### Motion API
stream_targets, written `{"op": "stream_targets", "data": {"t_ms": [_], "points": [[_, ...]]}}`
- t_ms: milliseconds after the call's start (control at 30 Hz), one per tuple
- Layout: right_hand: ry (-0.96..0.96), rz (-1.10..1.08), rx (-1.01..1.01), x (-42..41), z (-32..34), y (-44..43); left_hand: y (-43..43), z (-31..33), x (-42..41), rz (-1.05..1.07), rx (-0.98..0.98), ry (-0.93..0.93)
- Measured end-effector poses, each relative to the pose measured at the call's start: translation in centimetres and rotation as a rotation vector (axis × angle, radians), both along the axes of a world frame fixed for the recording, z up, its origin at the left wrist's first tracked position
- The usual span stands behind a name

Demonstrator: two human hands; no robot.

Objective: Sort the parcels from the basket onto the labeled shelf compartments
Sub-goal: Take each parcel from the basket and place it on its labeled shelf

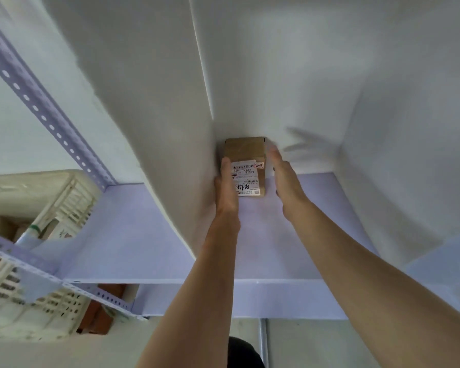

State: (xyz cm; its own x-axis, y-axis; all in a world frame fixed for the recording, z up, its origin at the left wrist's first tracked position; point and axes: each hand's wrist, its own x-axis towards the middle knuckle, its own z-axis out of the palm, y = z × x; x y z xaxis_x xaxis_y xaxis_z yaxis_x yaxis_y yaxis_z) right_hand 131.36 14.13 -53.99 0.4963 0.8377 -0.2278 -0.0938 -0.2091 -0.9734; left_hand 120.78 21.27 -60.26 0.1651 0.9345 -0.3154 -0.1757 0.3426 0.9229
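Observation:
A small brown cardboard parcel (246, 160) with a white shipping label and a red "2-2" tag lies on the pale lilac shelf board (149, 240), far back in a compartment against its white left divider (170, 155). My left hand (226, 191) lies along the parcel's left side, fingers straight and touching it. My right hand (287, 184) is flat and straight-fingered just right of the parcel, a narrow gap apart. The cream slatted basket (35, 205) with more parcels in it stands at the far left.
A white divider (398, 166) closes the compartment on the right. A perforated lilac upright (45, 107) and a cross rail (64, 285) frame the rack at left. Brown boxes (101, 314) sit on a lower level under the shelf.

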Motion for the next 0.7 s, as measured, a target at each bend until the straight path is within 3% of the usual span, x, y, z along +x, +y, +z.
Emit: {"op": "stream_targets", "data": {"t_ms": [267, 500, 700], "points": [[0.114, -0.031, -0.037, -3.6, 9.6, -8.3, -12.9, 15.8, -4.2, -0.089, -0.119, 0.068], [0.183, 0.106, -0.099, -9.4, 21.2, -15.3, -21.7, 29.5, -10.4, -0.043, -0.192, 0.050], [0.186, 0.203, -0.095, -15.7, 28.7, -18.0, -25.7, 36.9, -17.3, 0.028, -0.178, 0.070]]}}
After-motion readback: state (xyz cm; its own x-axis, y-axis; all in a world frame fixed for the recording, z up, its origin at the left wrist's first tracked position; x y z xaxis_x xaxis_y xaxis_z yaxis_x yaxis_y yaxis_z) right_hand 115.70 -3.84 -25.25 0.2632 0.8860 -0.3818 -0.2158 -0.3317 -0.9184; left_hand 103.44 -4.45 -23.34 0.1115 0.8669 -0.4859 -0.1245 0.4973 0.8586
